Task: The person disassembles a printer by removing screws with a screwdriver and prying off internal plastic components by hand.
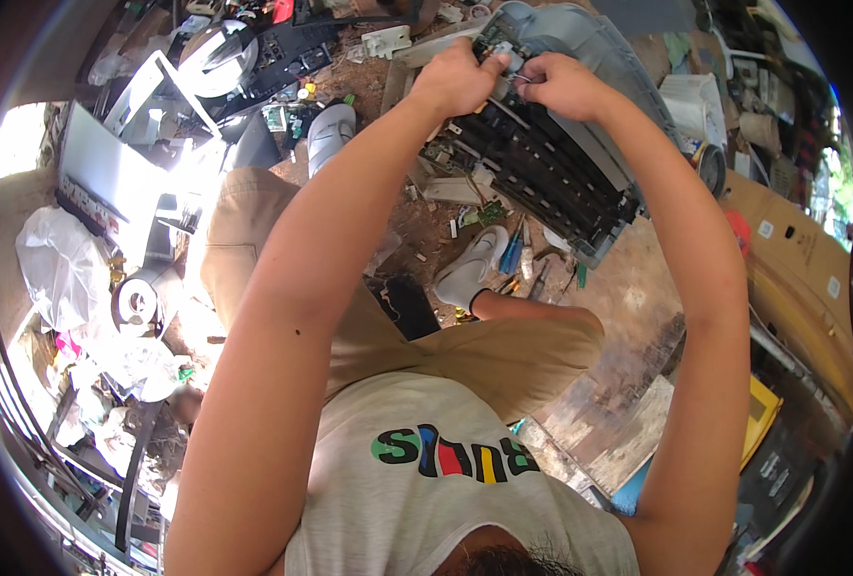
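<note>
A partly stripped machine that looks like a printer (532,168) lies tilted in front of me, with a long black ribbed body and a grey plastic casing (594,62) behind it. My left hand (457,82) grips the machine's upper left end, thumb pressed beside a small pale part. Just to its right, my right hand (563,84) is closed in a pinch at the same end, close to what may be a thin wire. What sits between the right fingertips is too small to make out.
Blue-handled tools (511,252) lie on the ground by my foot, below the machine. Scattered scrap and circuit boards (292,115) cover the left side, with a white frame (163,96) among them. Cardboard (791,240) stands at the right, near a white bucket (692,106).
</note>
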{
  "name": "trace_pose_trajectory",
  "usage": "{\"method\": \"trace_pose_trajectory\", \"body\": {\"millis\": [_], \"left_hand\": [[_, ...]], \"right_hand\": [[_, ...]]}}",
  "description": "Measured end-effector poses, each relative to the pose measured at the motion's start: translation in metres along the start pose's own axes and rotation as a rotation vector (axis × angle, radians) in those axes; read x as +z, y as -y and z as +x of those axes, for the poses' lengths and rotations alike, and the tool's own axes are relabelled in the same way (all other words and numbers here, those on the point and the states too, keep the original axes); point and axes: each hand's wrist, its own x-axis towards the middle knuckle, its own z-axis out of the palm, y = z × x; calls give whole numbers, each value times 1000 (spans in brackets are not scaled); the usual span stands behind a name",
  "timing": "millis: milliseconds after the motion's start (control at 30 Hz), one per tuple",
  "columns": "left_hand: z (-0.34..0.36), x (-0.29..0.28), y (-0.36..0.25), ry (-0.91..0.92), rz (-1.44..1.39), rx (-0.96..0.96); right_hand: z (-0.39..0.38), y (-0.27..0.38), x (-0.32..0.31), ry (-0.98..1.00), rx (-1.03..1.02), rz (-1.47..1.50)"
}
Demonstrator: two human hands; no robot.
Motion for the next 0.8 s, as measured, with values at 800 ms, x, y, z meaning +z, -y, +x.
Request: {"method": "trace_pose_trajectory", "body": {"millis": [800], "left_hand": [[19,6,22,-31,19,94]], "right_hand": [[-27,50,-62,-40,39,-423]]}}
